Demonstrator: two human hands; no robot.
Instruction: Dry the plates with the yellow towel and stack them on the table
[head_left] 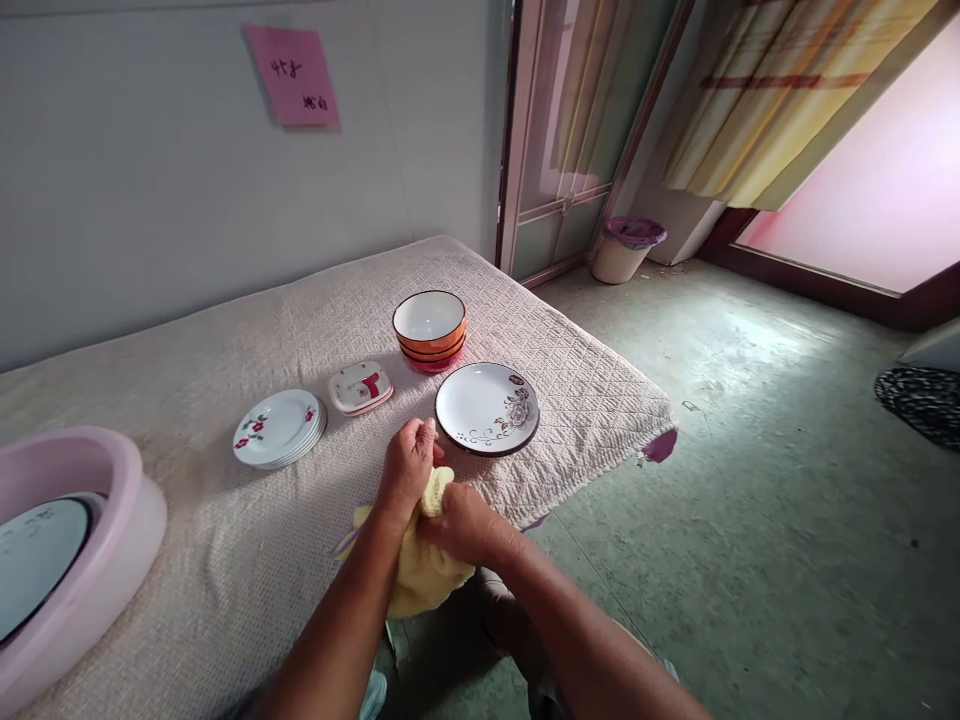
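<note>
A fluffy yellow towel (427, 575) hangs bunched at the edge of the cloth-covered surface. My left hand (407, 460) is closed at its upper part, fingers curled; a small reddish patch shows beside the fingertips, too hidden to name. My right hand (469, 525) is closed around a fold of the towel, just below and right of the left. Right beyond my hands lies a white plate (480, 400) with a dark rim and brown flower print. Behind it stand stacked orange bowls (429, 330) with white insides.
Small square dishes (360, 388) and a stack of flowered white plates (277, 428) lie to the left. A pink basin (142, 500) at far left holds a large dark-rimmed plate (41, 560). A lined bin (626, 250) stands on the floor (750, 480) by the door.
</note>
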